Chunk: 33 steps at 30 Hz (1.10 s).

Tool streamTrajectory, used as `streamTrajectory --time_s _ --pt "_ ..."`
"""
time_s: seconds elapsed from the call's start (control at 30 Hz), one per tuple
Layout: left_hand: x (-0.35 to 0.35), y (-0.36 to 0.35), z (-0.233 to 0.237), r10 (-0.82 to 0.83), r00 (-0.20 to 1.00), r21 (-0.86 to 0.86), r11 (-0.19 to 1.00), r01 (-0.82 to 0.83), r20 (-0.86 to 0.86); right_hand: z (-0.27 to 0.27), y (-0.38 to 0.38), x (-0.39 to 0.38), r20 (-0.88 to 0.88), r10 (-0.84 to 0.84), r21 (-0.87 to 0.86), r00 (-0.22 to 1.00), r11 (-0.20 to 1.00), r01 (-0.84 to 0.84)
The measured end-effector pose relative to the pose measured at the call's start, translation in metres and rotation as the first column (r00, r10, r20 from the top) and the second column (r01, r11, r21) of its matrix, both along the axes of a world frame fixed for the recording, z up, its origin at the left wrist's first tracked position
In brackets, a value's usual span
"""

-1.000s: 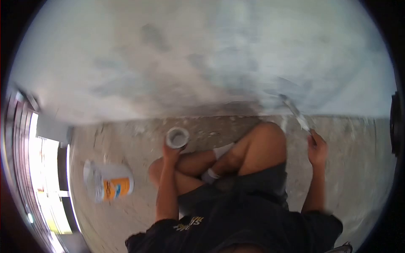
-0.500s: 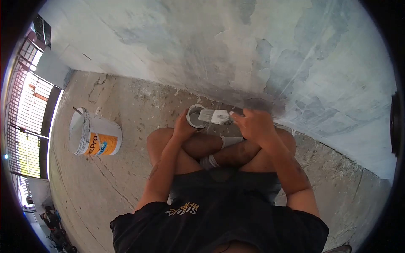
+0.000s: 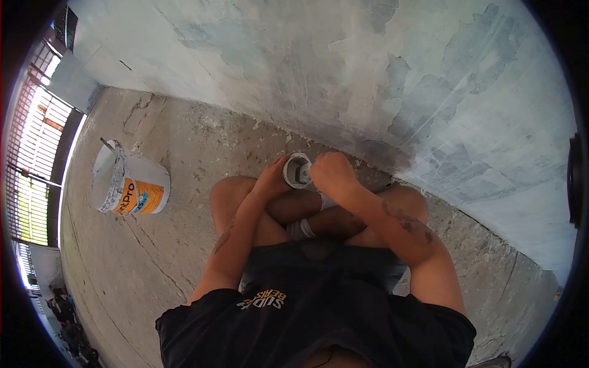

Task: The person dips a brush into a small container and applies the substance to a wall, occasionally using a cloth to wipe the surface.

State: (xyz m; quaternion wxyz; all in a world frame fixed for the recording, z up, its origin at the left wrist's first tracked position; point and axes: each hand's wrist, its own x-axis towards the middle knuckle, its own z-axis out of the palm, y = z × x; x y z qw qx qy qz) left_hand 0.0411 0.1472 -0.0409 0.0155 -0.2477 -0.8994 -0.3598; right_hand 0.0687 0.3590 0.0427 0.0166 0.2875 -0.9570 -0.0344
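Cracked concrete floor meets a patchy, peeling wall. Well to the left of the fingers I see a white bucket [image 3: 126, 187], its orange label ending in "Pro". The left hand [image 3: 272, 179] curls around a small cup [image 3: 298, 170], holding it over the crossed legs. The right hand [image 3: 332, 172] is fisted at the cup's rim, and I cannot tell what it grips.

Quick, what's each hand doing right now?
Left hand: holding the cup.
Right hand: closed at the cup's mouth; what it grips is hidden.
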Motion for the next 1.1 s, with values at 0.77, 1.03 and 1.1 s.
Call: streamTrajectory --time_s 0.77,1.03,1.1 --pt "-0.007 -0.002 0.018 0.299 0.948 0.197 0.928 -0.316 0.112 -0.011 0.207 0.061 0.323 -0.488 -0.602 0.811 0.555 0.574" --pt "-0.008 -0.002 0.014 0.248 0.963 0.145 0.954 -0.262 0.107 -0.032 0.316 0.175 0.684 -0.515 -0.606 0.517 -0.007 0.795" --pt "-0.004 -0.001 0.018 0.287 0.956 0.1 0.951 -0.292 0.06 -0.043 0.34 0.218 0.822 -0.421 -0.515 0.383 -0.263 0.816"
